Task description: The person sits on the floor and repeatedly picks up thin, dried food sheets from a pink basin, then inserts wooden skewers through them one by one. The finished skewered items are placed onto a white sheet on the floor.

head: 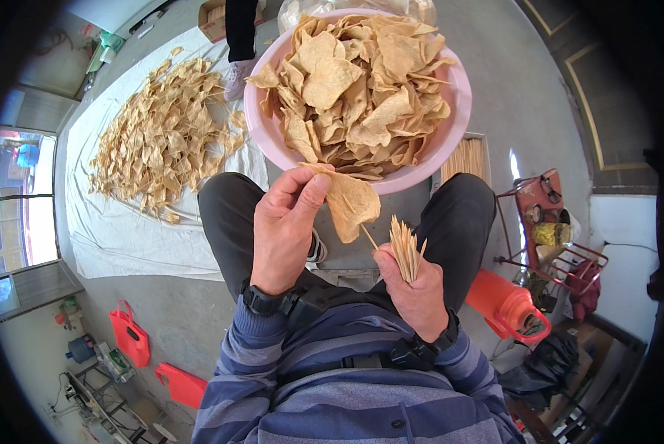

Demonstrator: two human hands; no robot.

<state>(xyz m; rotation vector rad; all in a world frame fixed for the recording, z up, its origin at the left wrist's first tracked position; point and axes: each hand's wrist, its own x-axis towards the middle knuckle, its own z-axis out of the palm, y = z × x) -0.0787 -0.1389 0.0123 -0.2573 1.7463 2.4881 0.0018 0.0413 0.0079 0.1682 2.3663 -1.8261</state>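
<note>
Between the thumb and fingers of my left hand is a thin, tan, dried sheet of food. A pointed wooden skewer passes through this sheet, and its lower end runs to the fingertips of my right hand. That same hand grips a bundle of wooden skewers, their points upward. Just beyond my hands stands a pink plastic basin, heaped with similar dried sheets. My knees are on either side of my hands.
On a white ground cloth at left lies a pile of skewered sheets. A box of skewers sits beside the basin. Another person's leg is at the far side. At right are a red chair and an orange-red jug.
</note>
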